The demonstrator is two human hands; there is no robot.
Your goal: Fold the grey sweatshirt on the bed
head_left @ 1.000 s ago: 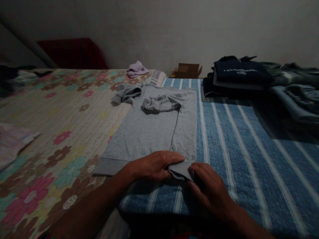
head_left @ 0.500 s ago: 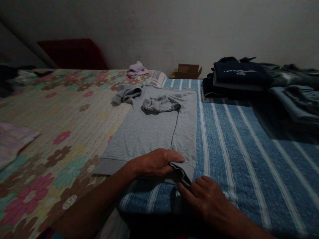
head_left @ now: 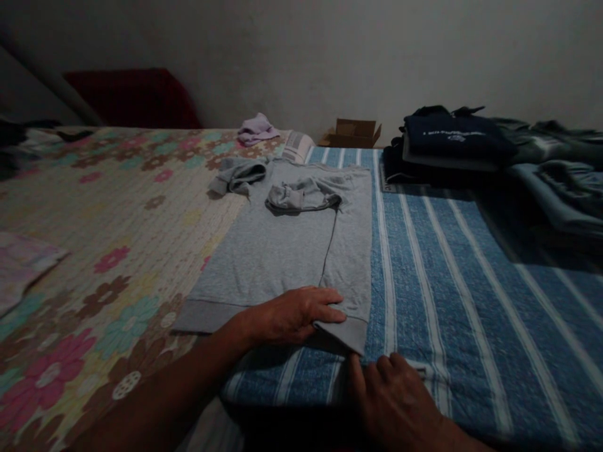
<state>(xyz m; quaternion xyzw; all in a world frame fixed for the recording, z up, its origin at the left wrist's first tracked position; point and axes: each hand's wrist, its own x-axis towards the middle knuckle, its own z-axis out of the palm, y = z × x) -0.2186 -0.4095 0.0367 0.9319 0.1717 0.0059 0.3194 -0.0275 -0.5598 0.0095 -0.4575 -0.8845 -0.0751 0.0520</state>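
Observation:
A light grey sweatshirt (head_left: 282, 251) lies flat on the bed, its right side folded inward and one sleeve bunched at the far left. My left hand (head_left: 292, 314) rests on its near hem, fingers curled over the fabric edge and pinching it. My right hand (head_left: 391, 395) lies on the blue striped blanket (head_left: 471, 282) just below the hem's right corner, fingers stretched flat, holding nothing.
A floral quilt (head_left: 103, 238) covers the left half of the bed. Folded dark clothes (head_left: 452, 141) are stacked at the back right, with more garments further right. A small cardboard box (head_left: 351, 133) and a lilac cloth (head_left: 257, 129) sit near the wall.
My right hand has let go of the sweatshirt's hem corner and slid toward me onto the blanket. The hem corner now lies flat. My left hand has stayed on the hem.

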